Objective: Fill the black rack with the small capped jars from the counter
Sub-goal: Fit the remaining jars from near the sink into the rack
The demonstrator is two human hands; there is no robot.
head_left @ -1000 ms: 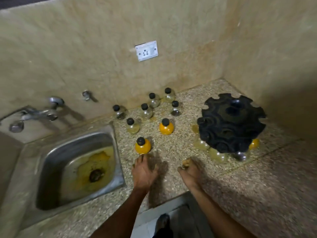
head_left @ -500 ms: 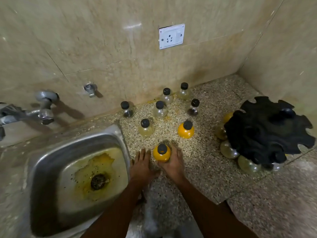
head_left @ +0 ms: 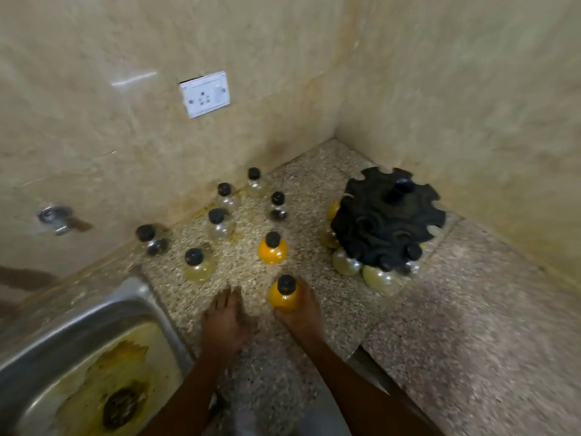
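Fingers of right hand (head_left: 300, 313) wrapping orange jar (head_left: 284, 296), left hand (head_left: 224, 322) flat on counter (head_left: 440, 309)

Orange jar (head_left: 284, 295) now in right hand (head_left: 300, 313), seemingly off counter.

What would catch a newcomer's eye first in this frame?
Probably the two bright orange jars on the speckled counter: the nearer orange jar is gripped in the right hand, and the other orange jar stands just behind it. Next comes the black rack in the corner at right, with pale jars tucked under its edge.
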